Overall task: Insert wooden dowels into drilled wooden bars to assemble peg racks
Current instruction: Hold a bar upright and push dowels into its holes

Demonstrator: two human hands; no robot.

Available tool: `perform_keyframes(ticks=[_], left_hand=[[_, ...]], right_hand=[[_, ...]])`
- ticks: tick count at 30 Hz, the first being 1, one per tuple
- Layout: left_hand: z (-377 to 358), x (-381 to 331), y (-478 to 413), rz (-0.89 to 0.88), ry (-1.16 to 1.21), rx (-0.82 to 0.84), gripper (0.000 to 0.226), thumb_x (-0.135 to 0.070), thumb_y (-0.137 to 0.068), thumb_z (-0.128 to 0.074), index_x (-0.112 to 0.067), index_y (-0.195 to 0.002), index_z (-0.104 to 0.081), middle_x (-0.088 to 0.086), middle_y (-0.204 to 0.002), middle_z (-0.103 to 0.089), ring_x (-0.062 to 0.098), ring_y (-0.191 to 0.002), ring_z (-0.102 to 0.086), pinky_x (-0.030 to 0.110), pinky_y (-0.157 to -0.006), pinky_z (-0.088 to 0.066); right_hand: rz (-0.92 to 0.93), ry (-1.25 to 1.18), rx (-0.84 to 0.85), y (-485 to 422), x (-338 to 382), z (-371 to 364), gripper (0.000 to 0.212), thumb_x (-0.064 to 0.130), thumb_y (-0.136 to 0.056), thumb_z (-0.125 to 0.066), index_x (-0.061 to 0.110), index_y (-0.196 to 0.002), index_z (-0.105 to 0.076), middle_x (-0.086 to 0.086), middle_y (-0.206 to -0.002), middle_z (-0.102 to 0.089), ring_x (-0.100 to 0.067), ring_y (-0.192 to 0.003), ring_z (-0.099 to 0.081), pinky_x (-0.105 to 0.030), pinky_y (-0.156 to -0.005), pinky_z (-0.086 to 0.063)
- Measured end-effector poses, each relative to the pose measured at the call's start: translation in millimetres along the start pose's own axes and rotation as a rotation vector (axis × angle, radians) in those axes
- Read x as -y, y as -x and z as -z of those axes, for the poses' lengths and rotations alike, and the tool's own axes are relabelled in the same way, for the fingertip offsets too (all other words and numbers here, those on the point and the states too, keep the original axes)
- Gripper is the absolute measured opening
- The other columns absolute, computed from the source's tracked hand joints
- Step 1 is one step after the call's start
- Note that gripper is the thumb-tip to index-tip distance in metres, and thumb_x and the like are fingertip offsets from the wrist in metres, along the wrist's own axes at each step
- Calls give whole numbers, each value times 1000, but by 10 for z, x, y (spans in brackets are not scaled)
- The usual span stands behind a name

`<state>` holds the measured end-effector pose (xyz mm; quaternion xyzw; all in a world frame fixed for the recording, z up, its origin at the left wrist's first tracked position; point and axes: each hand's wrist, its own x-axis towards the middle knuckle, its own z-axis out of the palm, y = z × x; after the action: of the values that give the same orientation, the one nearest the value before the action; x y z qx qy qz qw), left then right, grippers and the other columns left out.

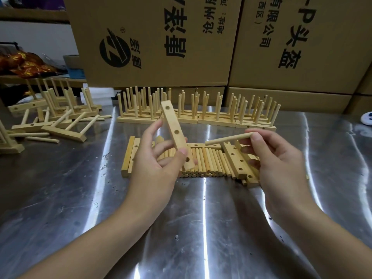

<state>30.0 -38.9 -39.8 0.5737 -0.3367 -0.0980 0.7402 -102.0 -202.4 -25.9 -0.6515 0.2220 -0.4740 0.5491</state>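
My left hand [159, 158] grips a drilled wooden bar [174, 128] by its lower end; the bar stands nearly upright with three empty holes showing. My right hand [275, 158] pinches one wooden dowel [227, 139] at its right end, lying roughly level, its free tip pointing left toward the bar with a gap between them. Below both hands lies a row of loose dowels [203, 161] on the steel table [181, 228]. Loose drilled bars lie to the left [130, 154] and right [235, 160] of that row.
Several finished peg racks [201, 109] stand in a row at the back, in front of big cardboard boxes [161, 41]. More racks and stray dowels [60, 119] lie tumbled at the left. A white round object [367, 118] sits at the right edge.
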Motion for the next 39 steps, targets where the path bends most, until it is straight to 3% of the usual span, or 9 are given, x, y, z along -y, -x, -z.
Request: perform_keyframes(ticks=[5, 12, 16, 19, 22, 25, 27, 33, 39], left_hand=[[-15, 40, 1, -21, -106, 79, 31, -10, -101, -70, -33, -120, -73, -3, -113, -78, 24, -83, -81, 19, -62, -55], [-5, 69, 4, -2, -106, 151, 15, -35, -87, -82, -34, -102, -80, -5, -112, -78, 33, -83, -80, 46, -80, -62], [0, 63, -12, -48, -105, 154, 7, -32, -92, -77, -30, -99, -81, -4, -103, -78, 26, -77, -80, 22, -63, -58], [12, 67, -13, -53, -105, 132, 7, -22, -94, -77, -22, -100, -80, 0, -102, -78, 25, -74, -80, 29, -67, -64], [15, 83, -10, -65, -149, 143, 10, -18, -94, -78, -20, -103, -80, -1, -102, -78, 26, -75, -79, 47, -77, -65], [7, 96, 10, -78, -169, 180, 15, -13, -95, -77, -22, -107, -80, -5, -101, -80, 19, -78, -79, 30, -70, -64], [1, 99, 13, -74, -149, 186, 16, -14, -97, -75, -24, -110, -80, -5, -103, -80, 17, -82, -79, 23, -72, -61], [16, -3, -39, 123, 62, 190, 39, -21, -107, -60, -48, -135, -64, -3, -120, -79, 24, -98, -80, 31, -75, -62], [63, 10, -93, 347, 439, 195, 54, -5, -100, -66, -21, -150, -53, 6, -130, -75, 33, -114, -75, 42, -82, -66]], right_hand=[[50, -56, 68, 33, 4, -31, 24, 23, -108, -61, 38, -105, -81, 3, -95, -80, -11, -89, -72, -35, -78, -54], [108, -44, 77, 49, -8, -40, 23, 23, -107, -62, 39, -107, -79, 8, -94, -78, -3, -84, -69, -20, -69, -54], [136, -2, 126, 66, 3, -39, 21, 24, -108, -61, 36, -108, -78, 6, -95, -77, -8, -88, -70, -29, -75, -57], [187, 70, 216, 91, 21, -26, 16, 25, -107, -60, 31, -103, -74, 3, -93, -73, -13, -87, -68, -23, -72, -54], [347, 429, 361, 113, 20, -5, 13, 41, -102, -60, 34, -93, -68, 11, -84, -65, -10, -75, -60, -17, -61, -45], [388, 674, 542, 170, -5, -38, 20, 56, -103, -54, 40, -98, -65, 17, -80, -63, -12, -73, -60, -22, -57, -42], [408, 658, 566, 180, -11, -60, 23, 53, -106, -50, 37, -98, -65, 19, -79, -61, -11, -74, -60, -22, -60, -38], [372, 568, 544, 176, 39, -16, 29, 56, -106, -43, 36, -100, -63, 3, -63, -58, -17, -57, -51, -30, -51, -33], [411, 592, 605, 246, 112, -39, 14, 51, -104, -50, 45, -105, -62, 12, -66, -60, -15, -56, -55, -26, -48, -39]])
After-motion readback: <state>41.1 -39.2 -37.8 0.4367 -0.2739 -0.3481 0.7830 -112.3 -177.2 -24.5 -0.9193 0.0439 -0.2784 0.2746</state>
